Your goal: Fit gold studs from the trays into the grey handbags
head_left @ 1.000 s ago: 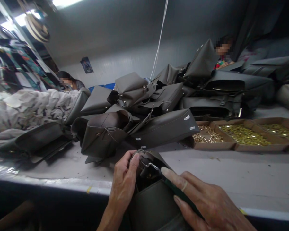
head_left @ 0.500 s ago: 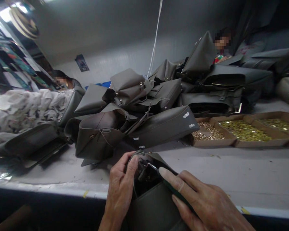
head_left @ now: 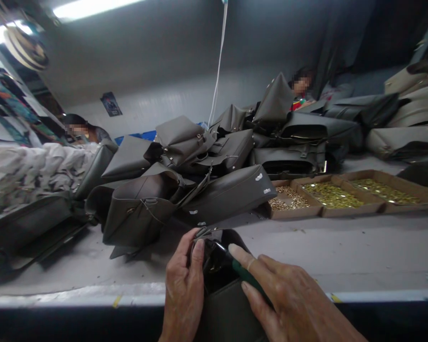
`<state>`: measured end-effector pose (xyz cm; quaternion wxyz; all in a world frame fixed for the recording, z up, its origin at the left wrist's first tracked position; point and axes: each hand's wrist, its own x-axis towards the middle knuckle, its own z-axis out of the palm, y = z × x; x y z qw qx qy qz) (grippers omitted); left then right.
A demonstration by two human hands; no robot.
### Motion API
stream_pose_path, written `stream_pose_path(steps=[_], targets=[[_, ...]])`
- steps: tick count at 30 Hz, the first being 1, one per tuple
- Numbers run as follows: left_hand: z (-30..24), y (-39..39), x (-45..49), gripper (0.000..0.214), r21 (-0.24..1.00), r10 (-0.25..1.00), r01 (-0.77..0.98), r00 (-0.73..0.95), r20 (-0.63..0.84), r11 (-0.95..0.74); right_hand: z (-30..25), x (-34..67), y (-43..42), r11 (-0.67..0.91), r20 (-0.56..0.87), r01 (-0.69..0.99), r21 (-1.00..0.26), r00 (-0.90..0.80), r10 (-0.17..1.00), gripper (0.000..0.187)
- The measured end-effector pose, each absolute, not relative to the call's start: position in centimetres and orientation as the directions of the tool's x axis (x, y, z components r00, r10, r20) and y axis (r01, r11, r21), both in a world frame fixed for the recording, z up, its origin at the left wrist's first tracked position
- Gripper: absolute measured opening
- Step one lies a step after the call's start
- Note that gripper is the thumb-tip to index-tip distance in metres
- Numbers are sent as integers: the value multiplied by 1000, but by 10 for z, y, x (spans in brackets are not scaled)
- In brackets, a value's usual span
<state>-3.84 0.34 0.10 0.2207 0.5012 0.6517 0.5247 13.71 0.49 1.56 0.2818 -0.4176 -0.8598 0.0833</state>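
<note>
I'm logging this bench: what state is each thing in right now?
Held bag, mouth open, upright at the table edge.
Green-handled tool, tip at the bag's mouth.
Left hand, gripping the bag's rim.
Right hand, closed around the tool.
Cardboard trays, filled with gold hardware.
Bag pile, heaped on the table.

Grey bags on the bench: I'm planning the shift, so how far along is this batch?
Done: cannot tell; a pile of grey bags lies behind. In hand: the left hand grips the mouth of one bag while the right hand holds a green-handled tool at it. Left: trays of brass fittings are well filled.
</note>
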Motion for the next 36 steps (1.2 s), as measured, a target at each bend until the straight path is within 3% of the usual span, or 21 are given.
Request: stream_pose_path(steps=[4, 6, 7, 9, 11, 13, 14, 16, 17, 18, 20, 21, 23, 25, 26, 28, 30, 32, 33, 34, 36], targets=[[-9, 2, -33, 42, 888, 881, 446, -369, 297, -113, 14, 142, 4, 473, 307, 510, -719, -378, 874, 45], [-12, 1, -32, 44, 874, 878, 468, -357, 320, -128, 17, 144, 2, 137, 19, 326, -935, -341, 940, 45], [-14, 1, -31, 44, 868, 876, 479, -353, 329, -133, 20, 143, 0, -95, -158, 195, -976, -344, 926, 46], [-15, 0, -31, 42, 858, 870, 493, -348, 349, -147, 25, 139, -5, -470, -406, -80, -879, -392, 826, 49], [-16, 0, -31, 40, 853, 859, 492, -347, 376, -174, 28, 133, -11, -594, -464, -251, -764, -425, 777, 50], [-17, 1, -32, 39, 850, 849, 487, -346, 399, -201, 24, 126, -14, -546, -439, -217, -809, -393, 808, 50], [-18, 1, -32, 39, 849, 847, 484, -342, 407, -212, 21, 125, -14, -446, -382, -113, -888, -362, 850, 49], [-20, 2, -32, 38, 849, 842, 474, -338, 420, -234, 10, 124, -11, -19, -88, 219, -976, -313, 946, 46], [-21, 3, -32, 37, 848, 838, 471, -339, 428, -243, 5, 126, -8, 247, 114, 394, -885, -331, 937, 45], [-23, 4, -32, 37, 849, 834, 467, -344, 431, -247, 1, 128, -5, 465, 290, 525, -713, -383, 877, 46], [-25, 4, -33, 36, 850, 819, 459, -363, 445, -258, -2, 131, 2, 657, 457, 635, -407, -481, 748, 50], [-25, 5, -33, 36, 849, 810, 457, -371, 454, -266, 0, 132, 5, 664, 453, 642, -383, -496, 741, 50], [-25, 5, -34, 36, 842, 792, 458, -383, 476, -285, 11, 130, 9, 520, 285, 588, -619, -449, 847, 46], [-25, 4, -35, 35, 826, 773, 470, -381, 507, -310, 24, 126, 11, 96, -66, 393, -915, -380, 923, 43], [-25, 4, -36, 35, 819, 768, 477, -377, 517, -318, 31, 123, 11, -151, -242, 255, -955, -377, 894, 43], [-25, 4, -37, 36, 809, 763, 491, -371, 529, -323, 39, 118, 9, -488, -452, 25, -873, -420, 787, 43], [-26, 3, -37, 36, 809, 760, 496, -377, 529, -317, 41, 116, 7, -549, -483, -21, -836, -447, 753, 42], [-27, 2, -37, 36, 811, 760, 493, -382, 526, -314, 35, 117, 8, -341, -365, 134, -931, -410, 836, 41], [-27, 2, -37, 35, 812, 761, 493, -382, 524, -312, 31, 119, 10, -121, -219, 256, -959, -402, 889, 40], [-28, 3, -36, 35, 814, 764, 494, -382, 520, -306, 26, 122, 13, 144, -30, 379, -914, -417, 908, 40], [-28, 3, -35, 35, 813, 768, 506, -385, 512, -289, 15, 127, 19, 594, 321, 544, -593, -517, 794, 43]])
